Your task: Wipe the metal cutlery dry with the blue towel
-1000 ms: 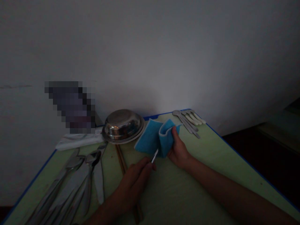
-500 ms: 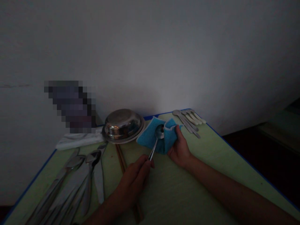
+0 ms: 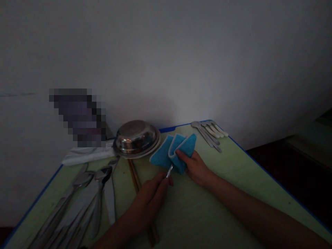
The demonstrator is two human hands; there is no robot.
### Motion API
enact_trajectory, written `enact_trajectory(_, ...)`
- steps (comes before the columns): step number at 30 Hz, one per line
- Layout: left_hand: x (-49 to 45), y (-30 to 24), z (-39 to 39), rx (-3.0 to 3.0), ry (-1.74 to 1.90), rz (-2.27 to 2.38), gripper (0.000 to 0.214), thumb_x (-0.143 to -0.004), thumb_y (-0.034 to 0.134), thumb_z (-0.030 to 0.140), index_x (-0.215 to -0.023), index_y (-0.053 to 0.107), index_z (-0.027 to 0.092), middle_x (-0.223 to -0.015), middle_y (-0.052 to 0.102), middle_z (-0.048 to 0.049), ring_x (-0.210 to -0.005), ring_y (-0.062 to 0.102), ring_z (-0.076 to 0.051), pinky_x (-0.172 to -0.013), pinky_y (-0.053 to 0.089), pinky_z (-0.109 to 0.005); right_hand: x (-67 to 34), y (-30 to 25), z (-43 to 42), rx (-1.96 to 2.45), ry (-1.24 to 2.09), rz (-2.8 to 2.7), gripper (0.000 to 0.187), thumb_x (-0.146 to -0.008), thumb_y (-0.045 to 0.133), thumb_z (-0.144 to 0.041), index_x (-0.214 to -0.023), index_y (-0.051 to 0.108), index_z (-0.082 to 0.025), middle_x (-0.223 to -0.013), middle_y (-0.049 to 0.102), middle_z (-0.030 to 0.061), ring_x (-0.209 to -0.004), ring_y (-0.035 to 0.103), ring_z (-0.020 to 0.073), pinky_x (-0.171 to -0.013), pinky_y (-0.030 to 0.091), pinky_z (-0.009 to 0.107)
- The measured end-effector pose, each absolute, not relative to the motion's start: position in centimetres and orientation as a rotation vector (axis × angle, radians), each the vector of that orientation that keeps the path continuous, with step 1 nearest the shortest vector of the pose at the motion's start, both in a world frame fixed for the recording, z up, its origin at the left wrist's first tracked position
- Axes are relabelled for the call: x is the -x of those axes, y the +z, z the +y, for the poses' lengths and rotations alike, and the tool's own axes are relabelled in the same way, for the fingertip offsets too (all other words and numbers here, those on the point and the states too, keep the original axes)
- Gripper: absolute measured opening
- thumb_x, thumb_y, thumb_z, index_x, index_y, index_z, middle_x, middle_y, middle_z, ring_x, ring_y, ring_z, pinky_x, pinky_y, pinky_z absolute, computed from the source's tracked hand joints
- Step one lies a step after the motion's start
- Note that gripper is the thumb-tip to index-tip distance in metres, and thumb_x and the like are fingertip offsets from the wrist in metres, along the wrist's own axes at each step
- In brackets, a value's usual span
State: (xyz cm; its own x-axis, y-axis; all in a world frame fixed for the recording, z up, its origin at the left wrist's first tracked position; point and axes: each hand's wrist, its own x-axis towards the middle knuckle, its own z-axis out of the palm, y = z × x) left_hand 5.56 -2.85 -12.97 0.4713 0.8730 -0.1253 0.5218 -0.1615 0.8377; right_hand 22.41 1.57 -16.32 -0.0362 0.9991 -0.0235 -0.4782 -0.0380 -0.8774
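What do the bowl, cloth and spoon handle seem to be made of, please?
Bowl: likely polished steel, grey with bright reflections. Cloth, in the right hand: soft microfibre or sponge, matte blue, pale edge. Spoon handle, in the left hand: shiny metal, probably.

We log a dim home dining corner: green table (image 3: 207, 214) against bare wall (image 3: 181, 52), steel bowl (image 3: 135, 137), spoons (image 3: 209, 133), chopsticks (image 3: 133, 176) laid out.
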Motion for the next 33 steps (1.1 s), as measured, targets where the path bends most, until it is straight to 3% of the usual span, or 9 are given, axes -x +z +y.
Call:
enact_trajectory(4, -5.6, -12.8, -3.0, -1.835, 0.499, 1.187, 0.030, -0.092, 0.031, 0.040, -0.087, 0.053, 0.021, -0.072, 0.052, 0.0021, -0.068, 0.051, -0.016, -0.066, 0.038, -0.026, -22.2, -16.0, 1.5, 0.859, 1.463, -0.695, 0.022, -0.072, 0.065, -0.040, -0.081, 0.066, -0.020, -0.079, 0.071, -0.0013, -0.077, 0.064, 0.0142, -0.081, 0.047, 0.029)
enact_trajectory(9, -5.3, -13.1, -3.0, -1.815, 0.490, 1.168, 0.031, -0.092, 0.030, 0.042, -0.087, 0.053, 0.022, -0.062, 0.045, 0.0045, -0.061, 0.048, -0.015, -0.058, 0.037, -0.024, -22.2, -15.3, 1.6, 0.885, 1.519, -0.518, 0.032, -0.070, 0.065, -0.048, -0.087, 0.064, -0.021, -0.077, 0.071, -0.0003, -0.072, 0.064, 0.0148, -0.070, 0.051, 0.028)
enact_trajectory(13, -5.3, -13.1, -2.9, -1.844, 0.486, 1.165, 0.031, -0.092, 0.029, 0.040, -0.087, 0.053, 0.021, -0.069, 0.051, 0.0028, -0.067, 0.052, -0.016, -0.063, 0.039, -0.025, -22.3, -15.0, 1.8, 0.878, 1.566, -0.442, 0.043, -0.069, 0.062, -0.056, -0.092, 0.063, -0.020, -0.077, 0.070, 0.0019, -0.075, 0.064, 0.0167, -0.070, 0.052, 0.030)
enact_trajectory(19, -5.5, -12.7, -3.0, -1.948, 0.391, 1.134, 0.029, -0.092, 0.031, 0.037, -0.093, 0.055, 0.022, -0.088, 0.062, -0.0010, -0.086, 0.056, -0.018, -0.080, 0.040, -0.028, -22.3, -15.6, 1.6, 0.859, 1.469, -0.624, 0.027, -0.064, 0.072, -0.038, -0.081, 0.065, -0.018, -0.075, 0.070, -0.0008, -0.072, 0.063, 0.0137, -0.078, 0.048, 0.029)
enact_trajectory(33, -5.4, -12.6, -2.7, -1.845, 0.461, 1.143, 0.029, -0.091, 0.032, 0.037, -0.091, 0.056, 0.020, -0.084, 0.061, -0.0008, -0.080, 0.056, -0.018, -0.073, 0.043, -0.026, -22.4, -16.2, 1.6, 0.919, 1.433, -0.737, 0.020, -0.069, 0.068, -0.035, -0.080, 0.066, -0.019, -0.076, 0.069, -0.0013, -0.072, 0.062, 0.0141, -0.078, 0.047, 0.030)
